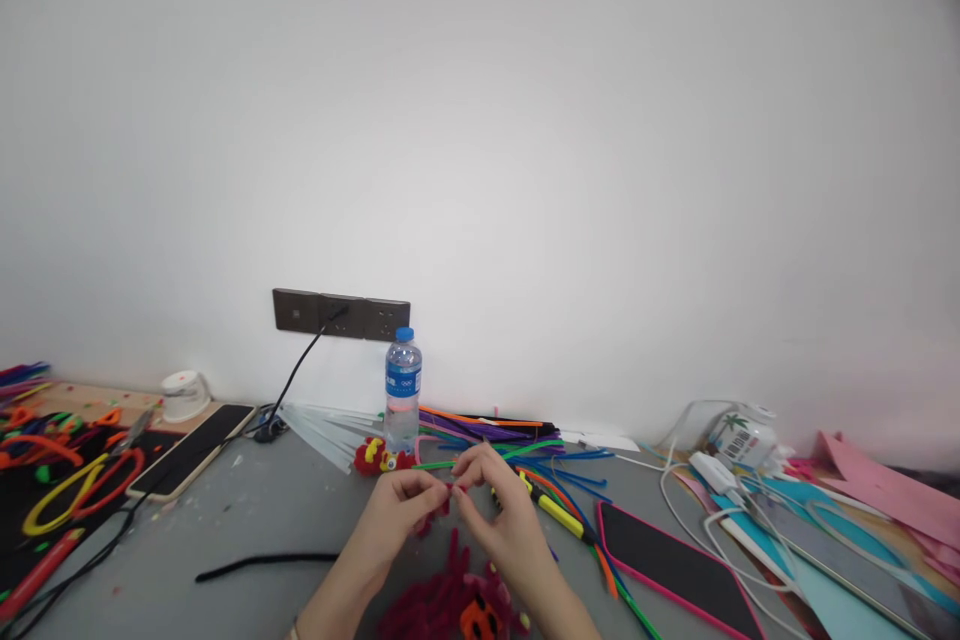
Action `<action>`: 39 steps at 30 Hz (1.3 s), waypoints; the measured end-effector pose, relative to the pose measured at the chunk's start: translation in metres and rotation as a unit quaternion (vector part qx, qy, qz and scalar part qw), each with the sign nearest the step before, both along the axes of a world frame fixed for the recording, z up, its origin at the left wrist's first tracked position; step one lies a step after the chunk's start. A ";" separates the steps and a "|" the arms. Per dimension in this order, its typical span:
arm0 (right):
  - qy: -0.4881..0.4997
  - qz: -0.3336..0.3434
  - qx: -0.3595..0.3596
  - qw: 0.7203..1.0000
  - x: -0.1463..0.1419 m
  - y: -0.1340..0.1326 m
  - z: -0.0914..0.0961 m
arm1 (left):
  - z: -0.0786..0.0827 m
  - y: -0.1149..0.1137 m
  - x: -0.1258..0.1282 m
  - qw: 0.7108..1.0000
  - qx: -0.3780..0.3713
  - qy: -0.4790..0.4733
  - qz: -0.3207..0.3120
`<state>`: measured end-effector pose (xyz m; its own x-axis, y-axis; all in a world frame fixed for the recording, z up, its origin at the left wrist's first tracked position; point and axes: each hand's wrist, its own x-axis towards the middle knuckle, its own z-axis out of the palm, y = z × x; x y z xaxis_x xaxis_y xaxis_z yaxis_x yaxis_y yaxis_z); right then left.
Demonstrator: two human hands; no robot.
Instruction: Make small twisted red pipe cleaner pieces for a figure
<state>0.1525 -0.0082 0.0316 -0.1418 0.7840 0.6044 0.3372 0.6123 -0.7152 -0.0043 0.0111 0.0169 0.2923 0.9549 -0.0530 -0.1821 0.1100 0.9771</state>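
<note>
Near the middle of the table, my left hand (388, 526) pinches a small dark red fuzzy piece (433, 517), apparently pipe cleaner. The fingertips of my right hand (504, 512) close on the same piece from the other side. Below the hands lies a dark red pipe-cleaner bundle (424, 608) with an orange patch (478, 618), partly covered by my right wrist. Just behind my left hand sits a small red and yellow fuzzy figure (379, 457) with an eye on it. A black pipe cleaner (262, 561) runs to my left forearm.
A water bottle (403, 395) stands by the wall, beside many coloured pipe cleaners (487, 428). A yellow and black tool (556, 512) and a pink-cased phone (675, 570) lie right. White cables (675, 500) cross coloured paper. Left are another phone (195, 450) and scissors (86, 490).
</note>
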 end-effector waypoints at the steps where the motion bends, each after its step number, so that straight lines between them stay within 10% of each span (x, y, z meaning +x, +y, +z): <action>1: -0.006 -0.004 0.015 1.000 -0.001 -0.001 0.000 | 0.000 0.000 0.000 1.000 -0.012 -0.020 0.004; 10: -0.067 -0.044 0.145 0.986 -0.005 -0.007 -0.004 | 0.006 -0.009 0.009 0.987 -0.085 -0.132 0.027; 39: -0.039 -0.029 0.126 0.991 0.000 -0.003 -0.005 | 0.000 -0.007 0.012 0.988 -0.030 -0.152 0.000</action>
<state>0.1524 -0.0109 0.0270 -0.1550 0.6184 0.7704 0.4246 0.7458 -0.5132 0.0082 0.0037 0.0172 0.3044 0.9523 -0.0200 -0.4656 0.1671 0.8691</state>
